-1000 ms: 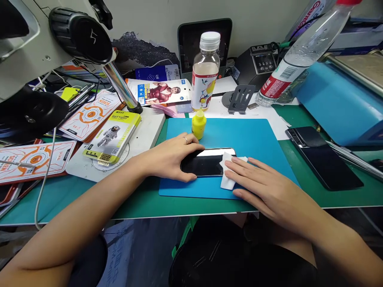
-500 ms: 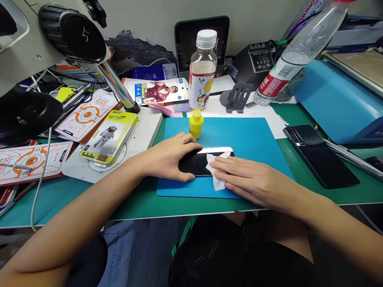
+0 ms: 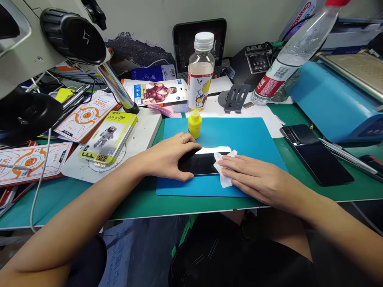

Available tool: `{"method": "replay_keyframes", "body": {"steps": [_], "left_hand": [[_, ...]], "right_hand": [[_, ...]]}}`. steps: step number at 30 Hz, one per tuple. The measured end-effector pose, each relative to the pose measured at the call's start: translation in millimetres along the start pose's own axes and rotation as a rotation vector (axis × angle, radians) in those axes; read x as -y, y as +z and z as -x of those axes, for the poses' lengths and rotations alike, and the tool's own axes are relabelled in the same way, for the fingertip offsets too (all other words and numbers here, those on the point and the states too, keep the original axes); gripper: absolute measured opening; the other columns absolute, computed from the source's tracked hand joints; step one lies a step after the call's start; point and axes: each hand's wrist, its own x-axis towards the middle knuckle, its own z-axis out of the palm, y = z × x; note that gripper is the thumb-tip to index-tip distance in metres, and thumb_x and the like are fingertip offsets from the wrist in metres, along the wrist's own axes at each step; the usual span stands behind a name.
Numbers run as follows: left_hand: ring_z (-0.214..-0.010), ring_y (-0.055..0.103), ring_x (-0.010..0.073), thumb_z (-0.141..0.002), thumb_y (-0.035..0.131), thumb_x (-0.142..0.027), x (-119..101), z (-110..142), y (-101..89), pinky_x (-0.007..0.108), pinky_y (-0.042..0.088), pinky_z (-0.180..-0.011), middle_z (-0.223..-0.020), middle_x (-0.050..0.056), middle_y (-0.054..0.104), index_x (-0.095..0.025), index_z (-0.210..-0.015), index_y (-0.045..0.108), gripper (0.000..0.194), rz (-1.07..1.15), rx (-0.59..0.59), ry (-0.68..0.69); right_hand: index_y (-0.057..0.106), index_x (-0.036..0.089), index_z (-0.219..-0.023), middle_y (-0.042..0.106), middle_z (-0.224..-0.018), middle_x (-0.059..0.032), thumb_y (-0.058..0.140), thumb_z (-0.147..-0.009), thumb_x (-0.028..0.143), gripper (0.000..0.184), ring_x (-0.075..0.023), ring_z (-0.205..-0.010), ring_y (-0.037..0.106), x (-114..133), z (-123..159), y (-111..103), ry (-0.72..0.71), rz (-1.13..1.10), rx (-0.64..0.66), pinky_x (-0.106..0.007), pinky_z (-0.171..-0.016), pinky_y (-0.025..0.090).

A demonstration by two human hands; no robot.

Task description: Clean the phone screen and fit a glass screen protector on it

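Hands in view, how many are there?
2: the left hand at the left end of the phone, and the right hand on a white tissue over the phone's right part. No others show.

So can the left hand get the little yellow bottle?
Probably yes: the yellow bottle stands just beyond the left hand, nothing visible between, though that hand would likely need to release the phone.

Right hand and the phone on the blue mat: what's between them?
A white tissue lies between the right hand and the phone, seen in the head view.
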Motion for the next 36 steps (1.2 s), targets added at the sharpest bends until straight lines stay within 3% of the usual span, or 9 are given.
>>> {"method": "replay_keyframes", "body": {"steps": [6, 13, 19, 28, 36], "left_hand": [[-0.119, 0.055, 0.0302, -0.081, 0.077, -0.044, -0.1, -0.1, 0.7, 0.042, 0.049, -0.104, -0.125, 0.013, 0.059, -0.014, -0.141, 0.054, 0.071, 0.003, -0.003, -0.001], [-0.118, 0.054, 0.03, -0.08, 0.077, -0.044, 0.5, -0.1, 1.4, 0.041, 0.049, -0.103, -0.125, 0.013, 0.059, -0.014, -0.141, 0.054, 0.072, 0.013, 0.0, -0.007], [-0.12, 0.054, 0.0302, -0.081, 0.076, -0.044, 0.4, 0.1, 1.3, 0.042, 0.048, -0.106, -0.127, 0.013, 0.059, -0.014, -0.141, 0.054, 0.071, 0.004, -0.002, -0.002], [-0.121, 0.054, 0.0308, -0.081, 0.077, -0.044, 1.8, 0.0, 1.0, 0.043, 0.048, -0.106, -0.126, 0.013, 0.059, -0.014, -0.141, 0.054, 0.071, 0.007, -0.007, 0.003], [-0.12, 0.055, 0.03, -0.081, 0.077, -0.043, 0.4, -0.3, 0.6, 0.042, 0.049, -0.105, -0.126, 0.012, 0.059, -0.014, -0.141, 0.054, 0.07, 0.008, 0.002, -0.009]], "right_hand": [[0.065, 0.005, -0.134, 0.07, -0.138, -0.0153, 0.055, -0.101, 0.012, 0.035, -0.0226, -0.132, 0.064, 17.7, -24.5, 13.3, -0.053, 0.022, -0.03, -0.04, -0.117, 0.05], [0.066, 0.002, -0.133, 0.066, -0.141, -0.0223, 0.053, -0.101, 0.012, 0.036, -0.0326, -0.131, 0.064, 42.1, -20.3, 18.0, 0.181, 0.257, -0.042, -0.05, -0.113, 0.053], [0.071, 0.001, -0.122, 0.074, -0.127, -0.0222, 0.05, -0.104, 0.017, 0.032, -0.033, -0.118, 0.071, 29.9, -34.4, 15.2, 0.257, 0.413, -0.033, -0.048, -0.105, 0.057], [0.07, 0.0, -0.123, 0.073, -0.128, -0.0237, 0.048, -0.104, 0.017, 0.033, -0.0351, -0.12, 0.07, 33.3, -26.7, 12.8, 0.253, 0.41, -0.027, -0.051, -0.105, 0.056], [0.07, 0.001, -0.123, 0.074, -0.127, -0.021, 0.051, -0.103, 0.016, 0.032, -0.0335, -0.117, 0.07, 22.5, -40.8, 17.5, 0.233, 0.385, -0.043, -0.049, -0.104, 0.057]]}}
